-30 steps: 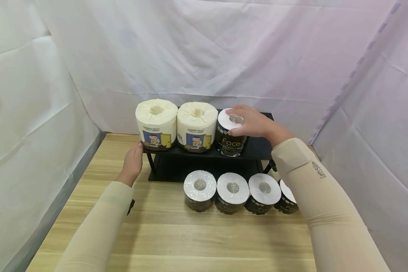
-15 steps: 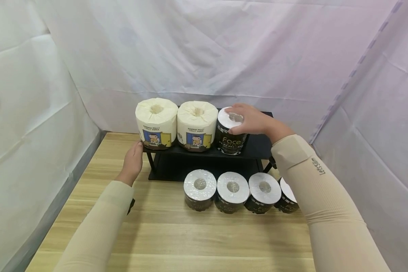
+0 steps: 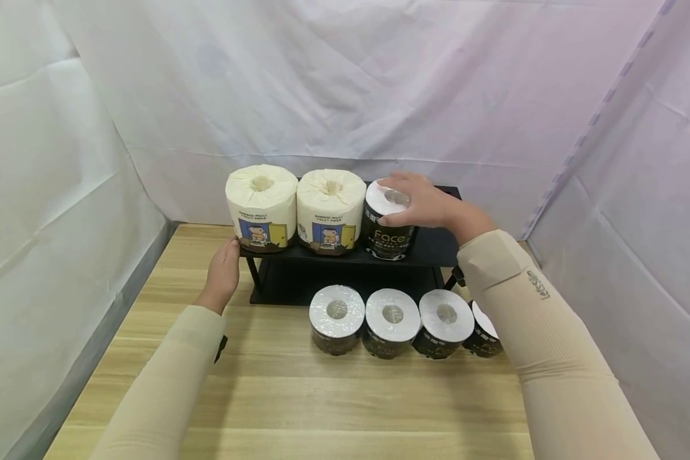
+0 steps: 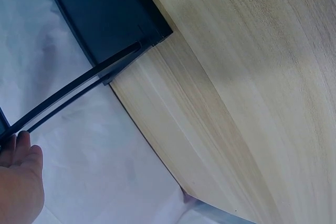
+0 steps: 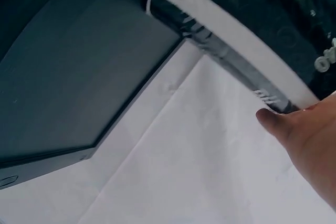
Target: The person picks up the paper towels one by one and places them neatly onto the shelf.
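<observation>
My right hand (image 3: 422, 201) grips a black-wrapped toilet roll (image 3: 386, 239) from above, thumb at the front and fingers over the white top. This roll stands upright on the upper tier of a black two-tier rack (image 3: 434, 246). In the right wrist view a finger (image 5: 275, 121) lies at the roll's edge. To its left are two larger cream-wrapped toilet rolls, the middle one (image 3: 331, 211) and the left one (image 3: 262, 207). My left hand (image 3: 223, 275) holds the left end of the rack's upper tier; its fingertips (image 4: 22, 142) meet that edge in the left wrist view.
On the wooden table (image 3: 322, 409), before the rack, stands a row of several black-wrapped rolls, with the leftmost roll (image 3: 337, 319) nearest the middle. My right sleeve (image 3: 529, 319) partly covers the rightmost roll (image 3: 484, 332). White cloth (image 3: 322, 83) hangs behind and at both sides.
</observation>
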`<state>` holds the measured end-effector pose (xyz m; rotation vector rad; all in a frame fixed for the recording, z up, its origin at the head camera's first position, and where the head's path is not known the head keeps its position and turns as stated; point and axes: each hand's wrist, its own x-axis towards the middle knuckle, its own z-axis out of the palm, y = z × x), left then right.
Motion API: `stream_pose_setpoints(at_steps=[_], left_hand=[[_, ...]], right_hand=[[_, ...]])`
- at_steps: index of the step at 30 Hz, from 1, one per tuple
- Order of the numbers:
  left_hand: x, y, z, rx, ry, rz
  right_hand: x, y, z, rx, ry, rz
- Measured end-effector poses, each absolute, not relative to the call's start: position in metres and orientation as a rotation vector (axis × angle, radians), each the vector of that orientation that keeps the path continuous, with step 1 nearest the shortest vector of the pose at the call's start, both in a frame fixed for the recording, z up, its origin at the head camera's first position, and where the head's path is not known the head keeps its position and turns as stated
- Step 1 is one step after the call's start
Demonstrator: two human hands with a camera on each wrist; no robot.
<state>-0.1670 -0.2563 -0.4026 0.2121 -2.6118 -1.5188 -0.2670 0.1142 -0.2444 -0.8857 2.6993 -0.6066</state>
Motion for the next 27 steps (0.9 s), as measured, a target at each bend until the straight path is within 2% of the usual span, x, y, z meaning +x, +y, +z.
stream_pose_setpoints(at_steps=[13, 22, 27], left_hand=[[-0.169, -0.259, -0.404, 0.231, -2.613, -1.529], [-0.169, -0.26, -0.405, 0.218, -2.602, -1.536], [-0.169, -0.26, -0.405, 0.211, -2.594, -1.548]], right_hand=[[-0.243, 0.108, -0.246, -0.975, 2.935, -0.824], [-0.221, 0.11, -0.262, -1.247, 3.151, -0.925], [-0.207, 0.11, -0.271, -1.294, 3.153, -0.936]])
